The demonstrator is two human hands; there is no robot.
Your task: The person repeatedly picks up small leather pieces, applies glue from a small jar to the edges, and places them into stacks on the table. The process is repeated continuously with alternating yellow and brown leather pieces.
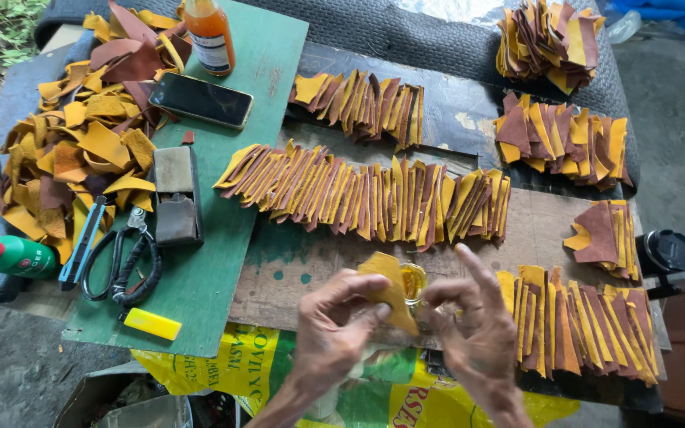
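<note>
The left hand (334,329) holds a small mustard-yellow leather piece with a curved edge (390,289), its grip pinched on the lower left edge between thumb and fingertips, so most of the piece stands up above and to the right of that pinch. The right hand (473,333) sits just beside it, thumb and bent fingers meeting at the piece's right edge, forefinger raised; whether this grip truly clamps the leather or only touches it cannot be told. Between the two hands, partly hidden behind the piece, is a small round glass jar of amber liquid (414,281).

The piece is held low over the worn cardboard-covered tabletop (311,269), just in front of a long overlapped row of yellow and brown leather strips (366,198). Another fanned row of the same cut pieces (580,325) lies right of the right hand. To the left, on a green board (216,261), lie black-handled scissors (124,265), a yellow rectangular block (152,323), a dark sharpening stone (176,194) and a black phone (200,100). A loose heap of leather scraps (81,143) lies further left.
</note>
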